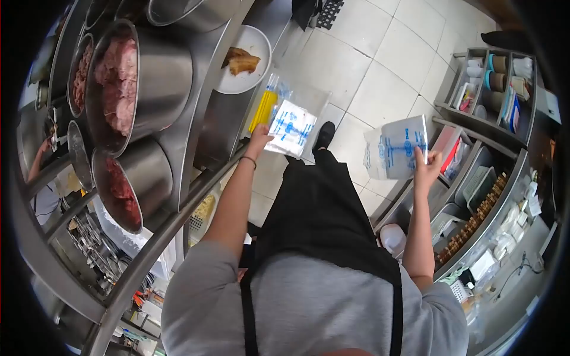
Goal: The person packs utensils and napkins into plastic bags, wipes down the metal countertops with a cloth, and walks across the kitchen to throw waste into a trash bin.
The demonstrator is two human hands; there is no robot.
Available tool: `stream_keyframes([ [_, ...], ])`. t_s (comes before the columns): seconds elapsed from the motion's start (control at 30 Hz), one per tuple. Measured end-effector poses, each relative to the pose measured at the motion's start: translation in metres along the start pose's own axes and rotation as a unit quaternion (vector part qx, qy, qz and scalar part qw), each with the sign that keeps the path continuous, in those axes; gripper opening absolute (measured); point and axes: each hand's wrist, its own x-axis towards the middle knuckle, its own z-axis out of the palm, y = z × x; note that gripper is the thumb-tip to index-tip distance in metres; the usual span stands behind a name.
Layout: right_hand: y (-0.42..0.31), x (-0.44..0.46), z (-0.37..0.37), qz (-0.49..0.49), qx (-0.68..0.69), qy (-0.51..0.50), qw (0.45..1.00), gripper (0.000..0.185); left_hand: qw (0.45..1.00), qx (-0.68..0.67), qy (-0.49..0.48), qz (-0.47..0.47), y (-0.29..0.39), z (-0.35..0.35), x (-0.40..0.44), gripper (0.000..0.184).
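My left hand (259,141) grips a pack of clear plastic bags (292,126) with blue print and a white inner sheet, the thumb on its near edge. A yellow strip (264,110) shows beside the pack; whether this hand holds it too I cannot tell. Out to the right, my right hand (426,169) pinches a clear plastic bag (395,148) with blue print by its right edge, thumb and fingers closed on it. The two hands are well apart, both over the tiled floor.
At left, steel pots hold raw ground meat (119,86) and redder meat (122,188) on a steel shelf. A white plate (261,41) with browned food pieces stands beyond. To the right are drawers (502,89) of containers and a counter with wooden-looking pieces (475,219). A steel rail (178,222) runs beside my left arm.
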Motion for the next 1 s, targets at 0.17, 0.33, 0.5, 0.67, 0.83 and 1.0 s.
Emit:
stream_keyframes([
  [0.17, 0.015, -0.007, 0.003, 0.026, 0.007, -0.047, 0.999, 0.031, 0.933, 0.32, 0.162, 0.036, -0.023, 0.017, 0.016, 0.03],
  [0.33, -0.034, 0.004, 0.013, 0.052, 0.058, -0.105, 0.991, 0.029, 0.955, 0.256, 0.097, 0.111, -0.03, 0.034, -0.024, 0.029],
  [0.5, -0.068, 0.02, 0.019, -0.072, 0.047, -0.139, 0.987, 0.02, 0.957, 0.279, -0.023, 0.08, 0.052, 0.01, -0.115, 0.026],
  [0.67, -0.101, 0.014, 0.016, -0.147, 0.058, -0.141, 0.977, 0.016, 0.967, 0.169, -0.09, 0.166, 0.153, -0.048, -0.203, 0.026],
  [0.83, -0.125, 0.008, 0.049, -0.217, 0.153, -0.162, 0.95, 0.016, 0.97, 0.082, -0.059, 0.219, 0.215, -0.092, -0.296, 0.028],
  [1.0, -0.163, -0.012, 0.074, -0.202, 0.178, -0.153, 0.951, 0.014, 0.963, 0.04, -0.09, 0.25, 0.226, -0.102, -0.325, 0.03],
])
